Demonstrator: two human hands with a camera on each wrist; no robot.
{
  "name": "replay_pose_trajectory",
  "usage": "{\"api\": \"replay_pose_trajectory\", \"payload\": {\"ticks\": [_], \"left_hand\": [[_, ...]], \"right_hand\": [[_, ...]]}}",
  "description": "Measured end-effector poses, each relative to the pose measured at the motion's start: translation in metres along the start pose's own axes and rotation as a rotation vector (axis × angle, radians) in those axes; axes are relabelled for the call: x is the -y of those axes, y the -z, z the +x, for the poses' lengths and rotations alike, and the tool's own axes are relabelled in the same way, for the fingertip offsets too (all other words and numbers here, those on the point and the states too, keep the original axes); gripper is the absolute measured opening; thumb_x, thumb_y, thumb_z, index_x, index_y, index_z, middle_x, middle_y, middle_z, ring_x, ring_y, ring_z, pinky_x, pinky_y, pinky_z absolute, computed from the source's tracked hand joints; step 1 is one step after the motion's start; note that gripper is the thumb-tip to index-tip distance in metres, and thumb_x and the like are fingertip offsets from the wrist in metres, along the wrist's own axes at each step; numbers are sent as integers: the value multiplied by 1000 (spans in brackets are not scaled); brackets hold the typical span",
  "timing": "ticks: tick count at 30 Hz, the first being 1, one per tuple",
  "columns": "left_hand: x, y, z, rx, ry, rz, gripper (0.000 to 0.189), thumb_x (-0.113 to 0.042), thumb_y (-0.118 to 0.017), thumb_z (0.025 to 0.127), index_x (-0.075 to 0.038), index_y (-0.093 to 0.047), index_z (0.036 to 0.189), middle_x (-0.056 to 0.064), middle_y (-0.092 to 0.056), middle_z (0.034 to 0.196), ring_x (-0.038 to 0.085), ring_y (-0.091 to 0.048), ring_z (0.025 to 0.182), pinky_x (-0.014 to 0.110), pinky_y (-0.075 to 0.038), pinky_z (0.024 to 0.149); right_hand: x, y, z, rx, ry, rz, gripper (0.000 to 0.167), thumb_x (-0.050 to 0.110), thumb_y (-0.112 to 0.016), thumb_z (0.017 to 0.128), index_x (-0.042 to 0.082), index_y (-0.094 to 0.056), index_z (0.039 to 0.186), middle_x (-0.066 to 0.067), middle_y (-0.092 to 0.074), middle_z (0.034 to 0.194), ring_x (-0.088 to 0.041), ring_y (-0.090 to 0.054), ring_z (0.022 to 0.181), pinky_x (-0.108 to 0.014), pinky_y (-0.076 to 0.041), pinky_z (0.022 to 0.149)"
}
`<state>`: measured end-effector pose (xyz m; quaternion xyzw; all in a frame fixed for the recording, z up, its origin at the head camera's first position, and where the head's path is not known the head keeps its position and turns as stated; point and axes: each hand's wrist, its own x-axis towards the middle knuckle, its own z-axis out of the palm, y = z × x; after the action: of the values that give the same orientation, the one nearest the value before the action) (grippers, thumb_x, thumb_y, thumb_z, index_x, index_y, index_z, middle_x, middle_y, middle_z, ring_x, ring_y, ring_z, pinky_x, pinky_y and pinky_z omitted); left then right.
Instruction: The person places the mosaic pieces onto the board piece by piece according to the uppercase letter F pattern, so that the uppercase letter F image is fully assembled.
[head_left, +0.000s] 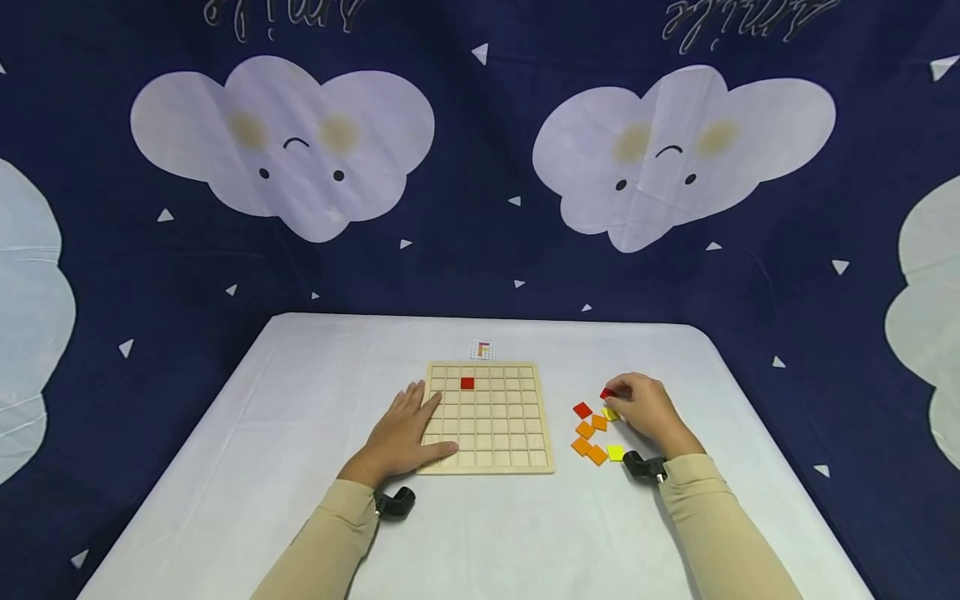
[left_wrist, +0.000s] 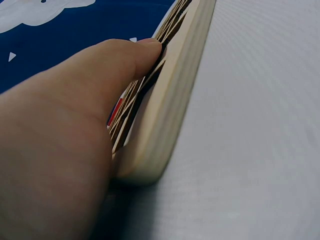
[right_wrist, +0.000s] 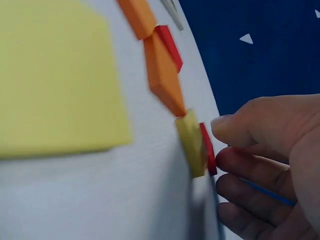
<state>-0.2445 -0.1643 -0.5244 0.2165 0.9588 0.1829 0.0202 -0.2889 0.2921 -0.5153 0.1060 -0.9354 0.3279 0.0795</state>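
My left hand (head_left: 408,429) lies spread on the left side of a wooden grid board (head_left: 546,465). In the left wrist view its thumb (left_wrist: 112,60) rests over the board's raised rim (left_wrist: 167,110). One red square tile (head_left: 467,383) sits in a cell of the board's top row. To the board's right, my right hand (head_left: 645,408) pinches another red tile (head_left: 606,393) by its edge, low over the table. Beside those fingertips is a yellow tile (right_wrist: 191,145), partly covered by the hand in the head view.
Several orange tiles (head_left: 585,430), a red tile (head_left: 582,410) and a second yellow tile (head_left: 616,452) lie loose near the right hand. A small pattern card (head_left: 483,350) lies behind the board. White cloth covers the table (head_left: 337,358); a dark blue curtain (head_left: 480,275) hangs behind.
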Motion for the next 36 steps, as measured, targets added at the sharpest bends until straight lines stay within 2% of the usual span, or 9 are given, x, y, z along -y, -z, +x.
{"api": "replay_pose_trajectory", "payload": {"ticks": [4, 11, 17, 36], "left_hand": [[2, -2, 0, -2, 2, -7, 107, -78, -58, 91, -5, -34, 165, 26, -14, 170, 38, -7, 158, 47, -5, 127], [6, -7, -1, 14, 2, 1, 108, -82, -54, 91, -8, -31, 166, 24, -11, 171, 35, -3, 159, 45, -3, 127], [6, -8, -2, -4, -9, 2, 107, -80, -55, 91, -7, -32, 166, 25, -12, 171, 36, -4, 159, 46, -4, 127], [4, -4, -2, -2, -4, -1, 108, -81, -55, 91, -7, -32, 166, 24, -12, 171, 36, -4, 159, 46, -5, 127]], "right_hand": [[-4, -2, 0, -2, -5, -10, 18, 8, -83, 91, 1, -78, 107, -12, -72, 106, -32, -67, 99, -53, -54, 91], [-5, -5, 2, -38, 5, -24, 14, 3, -83, 87, 1, -79, 100, -13, -71, 100, -32, -66, 93, -52, -53, 86], [-5, -6, 4, -41, -23, -33, 11, 0, -82, 85, 2, -78, 95, -12, -70, 97, -32, -65, 91, -52, -53, 86], [-1, -3, 12, -20, -59, -23, 7, 3, -78, 91, 2, -78, 98, -12, -70, 101, -31, -66, 93, -51, -55, 88]]}}
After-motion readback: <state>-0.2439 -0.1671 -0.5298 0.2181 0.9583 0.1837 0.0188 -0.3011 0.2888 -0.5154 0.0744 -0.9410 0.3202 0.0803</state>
